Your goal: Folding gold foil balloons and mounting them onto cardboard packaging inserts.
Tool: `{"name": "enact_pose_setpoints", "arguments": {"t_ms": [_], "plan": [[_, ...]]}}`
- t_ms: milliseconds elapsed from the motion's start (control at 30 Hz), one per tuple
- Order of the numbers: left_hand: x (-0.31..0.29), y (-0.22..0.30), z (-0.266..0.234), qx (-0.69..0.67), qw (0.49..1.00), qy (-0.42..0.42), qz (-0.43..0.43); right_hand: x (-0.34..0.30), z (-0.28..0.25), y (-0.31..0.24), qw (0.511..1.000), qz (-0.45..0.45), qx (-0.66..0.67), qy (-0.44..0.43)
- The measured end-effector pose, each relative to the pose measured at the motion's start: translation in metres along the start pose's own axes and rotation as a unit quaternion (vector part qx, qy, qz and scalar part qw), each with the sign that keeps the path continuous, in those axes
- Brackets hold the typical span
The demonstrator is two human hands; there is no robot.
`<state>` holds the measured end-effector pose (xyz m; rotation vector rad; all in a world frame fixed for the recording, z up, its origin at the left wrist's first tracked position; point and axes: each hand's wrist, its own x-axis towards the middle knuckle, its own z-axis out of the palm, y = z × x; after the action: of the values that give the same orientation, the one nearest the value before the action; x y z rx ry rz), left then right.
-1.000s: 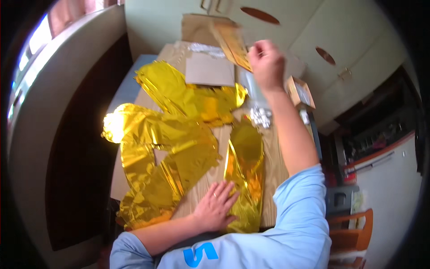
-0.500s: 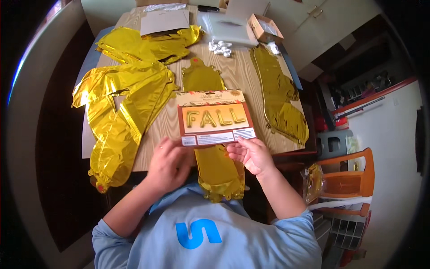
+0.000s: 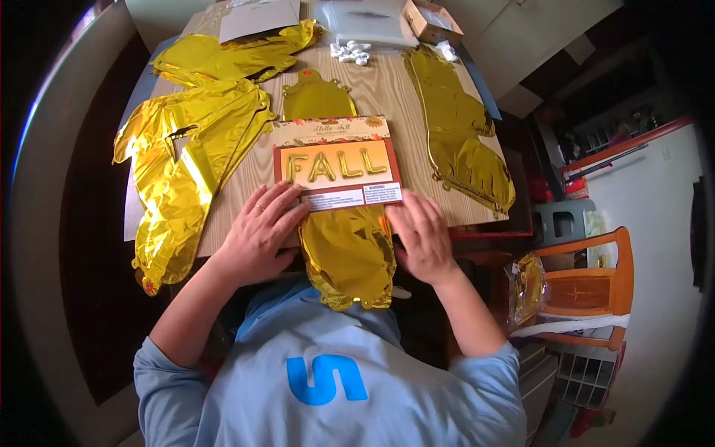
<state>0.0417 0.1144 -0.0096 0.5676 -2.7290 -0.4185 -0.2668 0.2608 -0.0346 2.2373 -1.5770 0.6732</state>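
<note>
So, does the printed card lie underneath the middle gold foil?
No, the printed card lies over the gold foil, hiding part of it.

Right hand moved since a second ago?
Yes, the right hand came nearer: from beyond the small white pieces to well on their near side.

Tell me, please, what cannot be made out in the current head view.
In the head view:
Middle of the gold foil piece: hidden by the printed card.
Palms of the left hand and right hand: hidden by the hands' own backs.
Far end of the clear plastic sheet: cut off by the upper edge.
White pieces: too small to identify.
</note>
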Motion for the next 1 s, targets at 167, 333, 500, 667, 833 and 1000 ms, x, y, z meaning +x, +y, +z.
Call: {"name": "enact_pose_setpoints", "arguments": {"t_ms": [167, 333, 500, 667, 833, 1000], "plan": [[-0.005, 0.004, 0.016, 0.023, 0.998, 0.060, 0.003, 0.008, 0.016, -0.013, 0.996, -0.072, 0.025, 0.036], [-0.010, 0.004, 0.016, 0.036, 0.996, 0.077, 0.012, 0.002, 0.012, -0.021, 0.997, -0.049, 0.052, 0.031], [-0.011, 0.002, 0.018, 0.041, 0.995, 0.092, 0.025, 0.017, 0.016, -0.024, 0.996, -0.045, 0.024, 0.072], [-0.013, 0.002, 0.019, 0.037, 0.993, 0.107, 0.026, 0.021, 0.015, -0.020, 0.995, -0.067, 0.063, 0.034], [-0.021, 0.010, 0.023, 0.032, 0.990, 0.128, 0.041, 0.013, 0.009, -0.020, 0.991, -0.052, 0.122, 0.036], [-0.020, 0.008, 0.031, 0.029, 0.985, 0.156, 0.061, 0.010, 0.009, -0.018, 0.988, -0.034, 0.146, 0.020]]}}
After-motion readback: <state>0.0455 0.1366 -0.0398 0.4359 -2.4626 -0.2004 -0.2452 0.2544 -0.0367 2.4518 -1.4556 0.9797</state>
